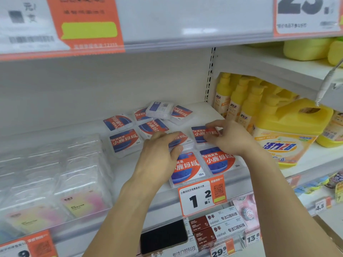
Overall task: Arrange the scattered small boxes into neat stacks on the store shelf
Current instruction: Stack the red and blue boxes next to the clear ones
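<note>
Small boxes (pixel 187 167) — flat, clear-cased, red-and-blue labelled floss-pick packs, lying loose in one layer on the white store shelf (pixel 130 169), behind the orange price tag (pixel 203 196).

Head view, places reckoned from the price tag:
- Directly behind it: two boxes side by side at the shelf lip, labels up.
- Further back: left hand (pixel 157 156), fingers curled over a middle-row box (pixel 179 139), thumb at its near edge.
- Back and right: right hand (pixel 229 138), fingertips pinching the right-row box (pixel 203 134) by its two sides.
- Far back and left: several more boxes at odd angles, one overturned box (pixel 160 110) resting on top, barcode up.
- Right, in the next bay: yellow detergent bottles (pixel 286 130).

Handling note — judged, not observed: each held box wants lifting level and setting square on a neighbour, label upright, edges flush; the slick cases probably slide, so steady the lower box with the other hand.
</note>
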`<state>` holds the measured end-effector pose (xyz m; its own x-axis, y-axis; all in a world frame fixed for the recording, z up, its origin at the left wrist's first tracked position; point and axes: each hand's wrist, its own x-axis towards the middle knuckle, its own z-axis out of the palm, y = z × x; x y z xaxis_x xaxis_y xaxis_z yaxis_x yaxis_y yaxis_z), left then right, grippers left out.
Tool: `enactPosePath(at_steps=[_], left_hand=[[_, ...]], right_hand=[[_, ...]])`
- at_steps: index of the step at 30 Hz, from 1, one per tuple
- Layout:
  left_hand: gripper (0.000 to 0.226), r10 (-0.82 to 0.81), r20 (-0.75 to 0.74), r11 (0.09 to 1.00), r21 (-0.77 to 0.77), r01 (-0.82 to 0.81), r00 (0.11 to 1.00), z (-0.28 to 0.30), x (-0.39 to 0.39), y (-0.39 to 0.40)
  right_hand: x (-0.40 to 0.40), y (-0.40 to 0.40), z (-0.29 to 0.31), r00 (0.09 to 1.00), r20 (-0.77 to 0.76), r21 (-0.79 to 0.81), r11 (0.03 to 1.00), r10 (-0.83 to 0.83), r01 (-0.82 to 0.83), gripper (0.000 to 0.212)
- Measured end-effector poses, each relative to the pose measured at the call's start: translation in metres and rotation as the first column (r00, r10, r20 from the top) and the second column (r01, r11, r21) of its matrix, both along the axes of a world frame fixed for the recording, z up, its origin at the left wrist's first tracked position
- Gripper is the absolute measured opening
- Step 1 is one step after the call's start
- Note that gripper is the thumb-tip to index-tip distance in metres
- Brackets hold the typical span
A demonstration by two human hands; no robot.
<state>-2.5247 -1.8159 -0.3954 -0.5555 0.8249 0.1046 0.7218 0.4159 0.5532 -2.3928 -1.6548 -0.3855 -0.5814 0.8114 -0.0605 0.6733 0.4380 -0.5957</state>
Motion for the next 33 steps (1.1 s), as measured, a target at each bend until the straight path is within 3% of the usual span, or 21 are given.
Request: enactPosePath(at_steps=[9,18,33], left_hand=[[0.047,0.004,0.091,0.999,-0.034,-0.001,0.996,0.003,-0.005,0.007],[0.041,0.002,0.051,0.993,-0.118,0.004,0.999,0.007,-0.004,0.004],[0.044,-0.037,0.029,0.997,-0.061,0.039,0.999,0.003,0.001,0.000]], right_hand=[[0.006,0.001,0.000,0.999,-0.006,-0.015,0.999,0.035,-0.035,0.042],[0.005,-0.004,0.004,0.998,-0.008,-0.029,0.998,0.059,-0.059,0.043],[0.018,-0.003,0.010,0.995,0.020,-0.116,0.989,0.099,-0.096,0.047]])
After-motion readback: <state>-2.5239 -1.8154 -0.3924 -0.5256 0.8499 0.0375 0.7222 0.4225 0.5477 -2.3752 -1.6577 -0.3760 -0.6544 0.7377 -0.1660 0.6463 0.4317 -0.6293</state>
